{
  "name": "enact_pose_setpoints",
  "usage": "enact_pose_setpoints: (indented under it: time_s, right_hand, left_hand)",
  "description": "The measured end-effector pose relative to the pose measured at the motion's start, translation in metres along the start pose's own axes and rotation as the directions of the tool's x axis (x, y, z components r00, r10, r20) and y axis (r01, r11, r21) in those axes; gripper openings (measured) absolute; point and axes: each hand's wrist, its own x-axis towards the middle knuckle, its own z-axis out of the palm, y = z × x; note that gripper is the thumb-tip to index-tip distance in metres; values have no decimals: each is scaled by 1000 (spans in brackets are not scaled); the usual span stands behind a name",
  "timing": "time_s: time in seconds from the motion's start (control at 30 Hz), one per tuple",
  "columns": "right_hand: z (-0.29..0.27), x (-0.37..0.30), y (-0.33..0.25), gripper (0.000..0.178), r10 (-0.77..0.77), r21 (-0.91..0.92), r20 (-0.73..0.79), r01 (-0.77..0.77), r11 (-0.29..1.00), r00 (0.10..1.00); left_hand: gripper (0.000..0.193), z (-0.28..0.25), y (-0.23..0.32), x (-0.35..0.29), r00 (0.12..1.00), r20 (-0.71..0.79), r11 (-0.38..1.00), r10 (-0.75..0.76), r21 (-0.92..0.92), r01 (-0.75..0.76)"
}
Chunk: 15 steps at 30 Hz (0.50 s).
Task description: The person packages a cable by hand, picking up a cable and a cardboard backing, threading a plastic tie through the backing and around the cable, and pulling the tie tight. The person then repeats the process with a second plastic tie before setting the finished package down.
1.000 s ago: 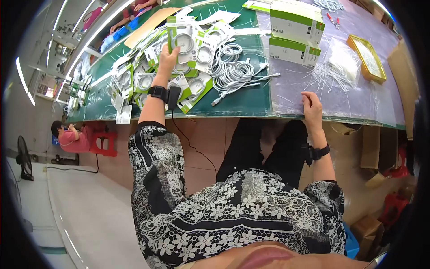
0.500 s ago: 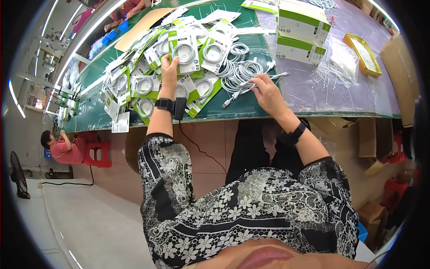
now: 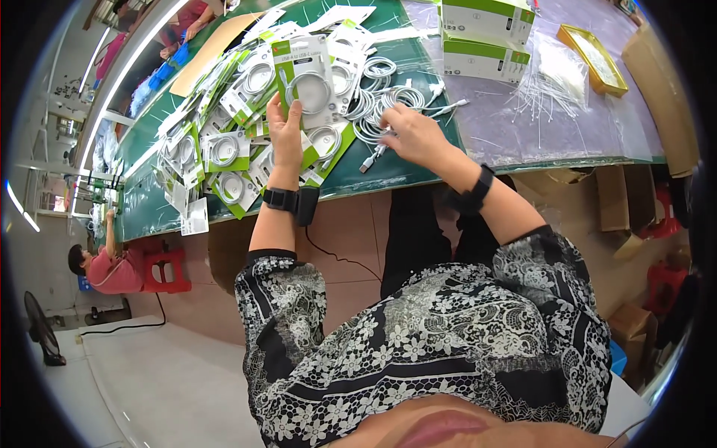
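- While I watch from the head view, left hand point(image 3: 284, 133) holds a green-and-white cable package point(image 3: 305, 73) upright, fingers clamped on its lower edge, above the green bench point(image 3: 388, 168).
- Right hand point(image 3: 413, 136) rests on loose white coiled cables point(image 3: 377, 101) just beside the package; fingers curled, I cannot tell the grip.
- More packages point(image 3: 224, 149) piled to the left.
- Two boxes point(image 3: 485, 37) behind.

packing workshop | green workbench point(image 3: 388, 175) | heaped cable packs point(image 3: 224, 149) | stacked boxes point(image 3: 485, 37)
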Motion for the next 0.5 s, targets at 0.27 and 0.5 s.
enact_pose_setpoints:
  time_s: [0.27, 0.5]
  right_hand:
    - [11, -31, 36, 18, -134, -142, 182, 161, 977, 974]
    - [4, -34, 36, 11, -243, -11, 74, 244, 970, 967]
  left_hand:
    - [42, -37, -47, 16, 967, -103, 689, 233, 719, -89]
    - [42, -34, -46, 10, 965, -71, 590, 252, 802, -96]
